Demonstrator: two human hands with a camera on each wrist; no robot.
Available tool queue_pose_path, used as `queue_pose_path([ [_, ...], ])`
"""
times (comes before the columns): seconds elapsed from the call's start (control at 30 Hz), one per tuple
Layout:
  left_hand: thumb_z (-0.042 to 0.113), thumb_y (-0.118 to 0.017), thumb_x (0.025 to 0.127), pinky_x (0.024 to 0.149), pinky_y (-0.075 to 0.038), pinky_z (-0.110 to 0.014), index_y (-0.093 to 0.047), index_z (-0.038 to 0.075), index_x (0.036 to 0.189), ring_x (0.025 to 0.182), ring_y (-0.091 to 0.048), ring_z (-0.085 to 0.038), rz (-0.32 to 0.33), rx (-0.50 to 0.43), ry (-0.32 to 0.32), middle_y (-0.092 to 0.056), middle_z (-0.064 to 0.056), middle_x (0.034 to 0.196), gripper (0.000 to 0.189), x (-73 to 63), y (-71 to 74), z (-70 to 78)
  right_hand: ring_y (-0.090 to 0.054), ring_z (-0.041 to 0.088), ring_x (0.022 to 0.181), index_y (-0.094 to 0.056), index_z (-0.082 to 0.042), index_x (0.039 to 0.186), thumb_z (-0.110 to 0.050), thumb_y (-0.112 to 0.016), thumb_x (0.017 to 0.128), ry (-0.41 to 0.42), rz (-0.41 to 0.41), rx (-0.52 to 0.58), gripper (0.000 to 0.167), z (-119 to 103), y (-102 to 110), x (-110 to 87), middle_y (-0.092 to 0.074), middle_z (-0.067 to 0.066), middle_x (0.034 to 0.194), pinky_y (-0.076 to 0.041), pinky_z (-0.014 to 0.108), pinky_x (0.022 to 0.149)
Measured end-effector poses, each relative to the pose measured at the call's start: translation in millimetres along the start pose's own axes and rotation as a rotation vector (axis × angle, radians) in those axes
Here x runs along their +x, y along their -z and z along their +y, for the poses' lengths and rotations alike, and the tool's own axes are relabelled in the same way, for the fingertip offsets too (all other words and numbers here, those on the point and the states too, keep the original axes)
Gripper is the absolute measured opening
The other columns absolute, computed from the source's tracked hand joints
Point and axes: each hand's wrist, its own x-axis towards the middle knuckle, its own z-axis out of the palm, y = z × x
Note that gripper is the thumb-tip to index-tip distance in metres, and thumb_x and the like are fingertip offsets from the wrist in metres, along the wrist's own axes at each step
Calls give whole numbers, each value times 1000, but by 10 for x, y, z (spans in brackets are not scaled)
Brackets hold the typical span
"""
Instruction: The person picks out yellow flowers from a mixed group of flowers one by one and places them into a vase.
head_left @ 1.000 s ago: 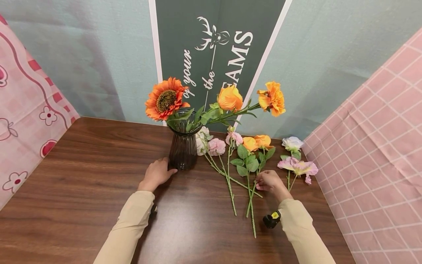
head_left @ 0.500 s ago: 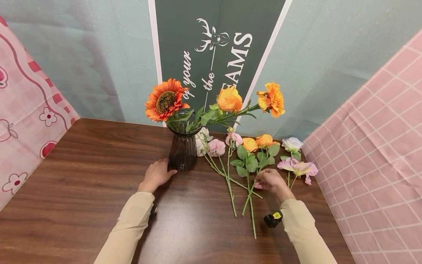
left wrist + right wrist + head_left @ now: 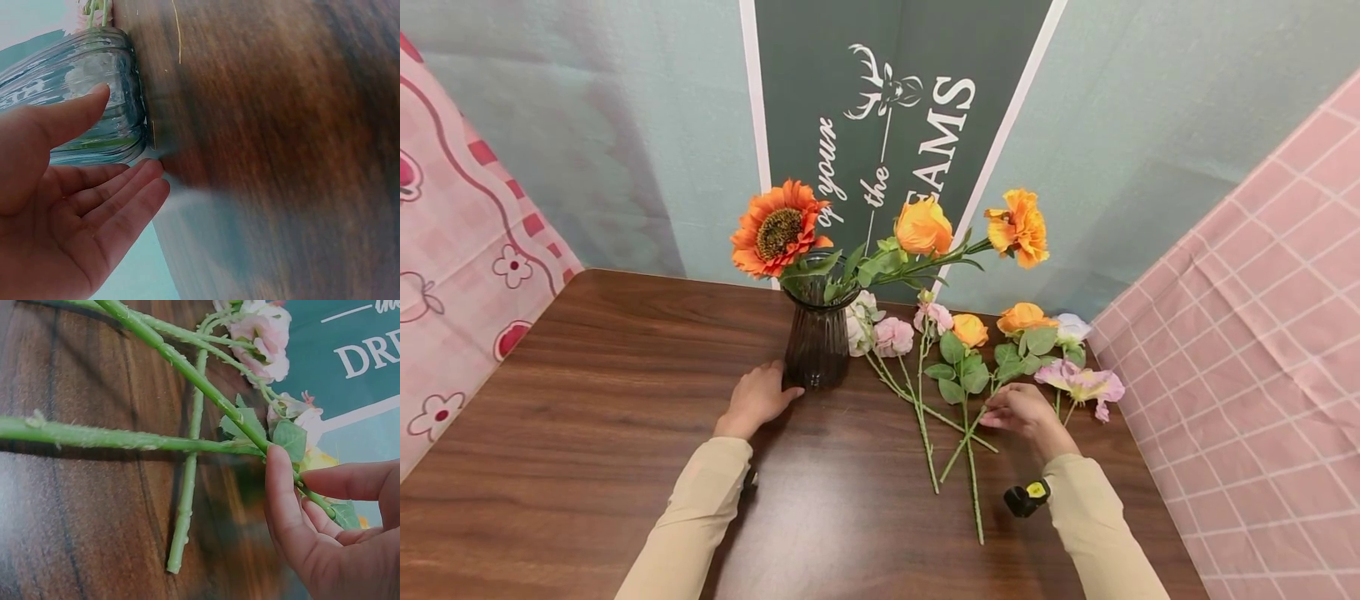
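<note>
Our right grip pinches a stem; our left grip lies relaxed. We should gently clear the crossing stalk.

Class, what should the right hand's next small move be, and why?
Perhaps raise the pinched orange rose straight up: the right hand holds its stem, which crosses a neighbouring rose stem, so a sideways pull might drag both.

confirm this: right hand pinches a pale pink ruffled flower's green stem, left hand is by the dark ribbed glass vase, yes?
Wrong flower: the right hand pinches the green stem of a rounded orange flower, as the head view shows. The left hand is by the vase.
</note>
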Motion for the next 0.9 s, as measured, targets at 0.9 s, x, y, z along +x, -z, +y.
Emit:
queue_pose_path([
  [0.9,30,-63,86,76,-45,-53,-48,-15,120,94,-55,-46,14,-2,-3,-55,-32,109,59,-2,-2,-4,-64,24,68,-58,0,68,14,-36,88,46,-131,140,33,-194,6,-153,-54,12,75,-53,31,70],
])
